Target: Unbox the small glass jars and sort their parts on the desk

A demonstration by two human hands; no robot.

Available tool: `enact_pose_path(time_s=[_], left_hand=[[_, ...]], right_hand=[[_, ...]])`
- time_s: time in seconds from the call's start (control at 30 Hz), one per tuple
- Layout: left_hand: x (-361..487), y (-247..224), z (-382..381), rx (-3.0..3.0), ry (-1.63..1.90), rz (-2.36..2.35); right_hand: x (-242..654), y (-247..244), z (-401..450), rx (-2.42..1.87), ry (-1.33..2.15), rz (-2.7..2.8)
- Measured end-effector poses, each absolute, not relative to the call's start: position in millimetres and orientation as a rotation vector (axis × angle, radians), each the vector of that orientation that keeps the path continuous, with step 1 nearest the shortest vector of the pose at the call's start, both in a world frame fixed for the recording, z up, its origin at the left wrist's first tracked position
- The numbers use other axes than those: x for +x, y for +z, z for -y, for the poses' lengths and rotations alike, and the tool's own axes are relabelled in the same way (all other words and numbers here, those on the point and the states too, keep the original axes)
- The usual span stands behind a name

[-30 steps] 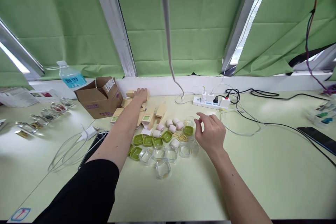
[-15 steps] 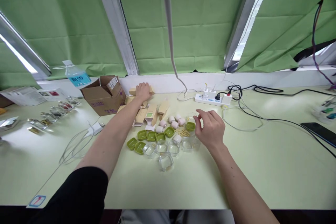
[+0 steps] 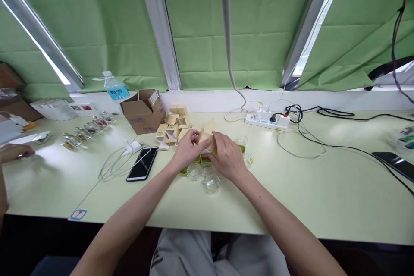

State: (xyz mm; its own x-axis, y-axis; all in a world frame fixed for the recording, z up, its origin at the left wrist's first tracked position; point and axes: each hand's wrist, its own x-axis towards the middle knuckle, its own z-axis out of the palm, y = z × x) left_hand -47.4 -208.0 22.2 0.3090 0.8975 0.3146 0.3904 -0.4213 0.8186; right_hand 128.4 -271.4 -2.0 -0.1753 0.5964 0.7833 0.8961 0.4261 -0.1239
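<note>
A small tan cardboard box (image 3: 207,136) is held between my two hands above the middle of the table. My left hand (image 3: 189,151) has its fingers curled on the box's left side. On the right side, my right hand (image 3: 228,155) grips it with thumb and fingers. Below the hands, clear square jars (image 3: 212,184) and green square pieces (image 3: 183,171) lie on the table, partly covered by my hands. More tan boxes (image 3: 173,131), several with flaps open, are heaped to the left. Another clear jar (image 3: 248,160) is beside my right hand.
A brown carton (image 3: 142,113) stands behind the boxes, near a water bottle (image 3: 115,86). A phone (image 3: 142,164) and white cable lie left. Small glass bottles (image 3: 92,127) form a row. A power strip (image 3: 267,120) trails cords right. Another person's hand (image 3: 15,153) is far left.
My left hand has come back from the box pile to the middle, and a tan box is now between both hands. My right hand has moved left to it. The view has shifted.
</note>
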Motion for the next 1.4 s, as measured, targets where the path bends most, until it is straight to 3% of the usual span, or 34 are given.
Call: enact_pose_path(time_s=[0.2,0.43,0.73,0.93,1.1,1.4], left_hand=[[-57,15,226,2.005,0.987,-0.792],[-66,19,239,2.306,0.995,-0.872],[-62,18,244,2.263,0.849,-0.876],[-64,13,237,2.143,1.104,-1.002],[-64,16,237,2.454,1.377,-0.842],[-59,10,243,2.536,1.458,-0.855]], right_hand=[[134,-9,278,-1.206,-0.472,1.875],[139,-11,288,-1.142,-0.607,1.944],[139,-8,292,-1.172,-0.706,2.026],[143,-15,290,-1.173,-0.432,1.927],[152,-16,285,-1.101,-0.115,1.810],[156,-19,283,-1.093,-0.117,1.772]])
